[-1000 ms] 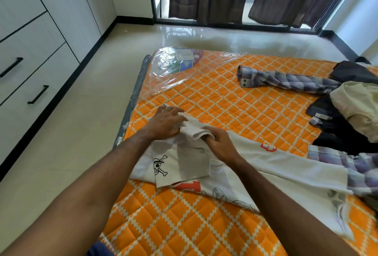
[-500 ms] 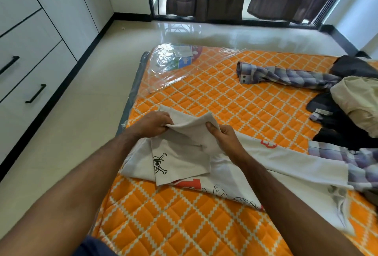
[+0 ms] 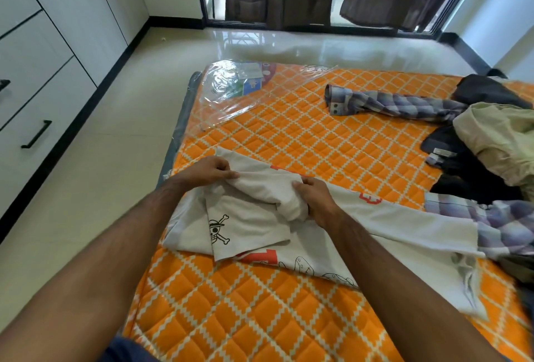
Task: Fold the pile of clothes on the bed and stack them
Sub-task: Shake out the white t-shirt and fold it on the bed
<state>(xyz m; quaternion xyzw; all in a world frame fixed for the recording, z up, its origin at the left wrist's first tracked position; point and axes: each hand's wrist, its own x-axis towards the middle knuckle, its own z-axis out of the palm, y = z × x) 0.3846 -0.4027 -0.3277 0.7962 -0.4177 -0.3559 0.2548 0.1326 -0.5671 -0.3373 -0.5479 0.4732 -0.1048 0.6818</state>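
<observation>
On the mattress, near its left edge: I see a white T-shirt [image 3: 390, 217] spread flat across the orange quilted mattress [image 3: 289, 136], its skull-and-crossbones print facing up.
Left hand [image 3: 208, 172]: I see the fingers closed, pinching a raised fold of the white T-shirt at its left end.
Right hand [image 3: 316, 201]: closed around the same fold, where the cloth bunches into a roll under the palm.
Fold: lifted clear of the shirt body, stretched between both hands.
Right edge of the mattress: an unfolded pile of clothes [image 3: 491, 153], dark and beige pieces, with a plaid shirt [image 3: 404, 103] trailing one sleeve toward the middle.
Far left corner: a clear plastic wrapper [image 3: 239, 87] lying flat.
</observation>
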